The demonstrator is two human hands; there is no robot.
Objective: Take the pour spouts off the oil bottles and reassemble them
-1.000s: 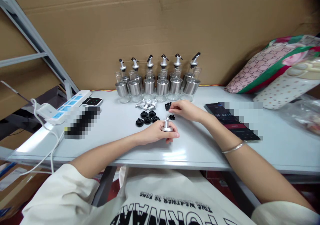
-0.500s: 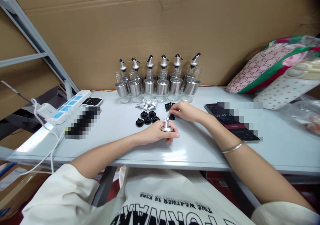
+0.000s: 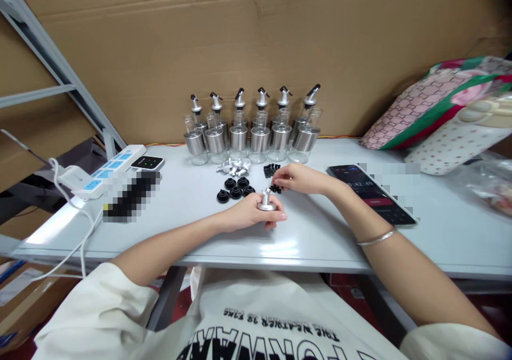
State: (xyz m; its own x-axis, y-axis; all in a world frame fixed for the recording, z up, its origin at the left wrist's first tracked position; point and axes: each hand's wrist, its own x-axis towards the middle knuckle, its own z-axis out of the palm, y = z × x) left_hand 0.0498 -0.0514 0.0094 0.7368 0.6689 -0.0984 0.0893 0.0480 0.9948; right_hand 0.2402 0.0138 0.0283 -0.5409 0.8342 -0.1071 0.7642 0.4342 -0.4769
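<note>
My left hand (image 3: 256,213) is closed around a silver pour spout (image 3: 266,202), its nozzle pointing up between thumb and fingers. Just beyond it, my right hand (image 3: 296,178) has its fingertips pinched at a small pile of black parts (image 3: 276,189); whatever is between them is hidden. A second group of small black parts (image 3: 272,170) lies in rows behind those fingers. Several black round stoppers (image 3: 236,192) sit left of the spout, and a heap of silver spout pieces (image 3: 234,166) lies behind them.
Two rows of glass bottles with steel sleeves (image 3: 260,138) stand at the back, the rear ones topped with spouts. A phone (image 3: 372,194) lies to the right, near a dotted bottle (image 3: 452,141) and a pink bag (image 3: 412,104). A power strip (image 3: 114,170) is on the left.
My right hand stays at the small black parts, its wrist and forearm shifted slightly to the right. My left hand and the spout have not visibly moved.
</note>
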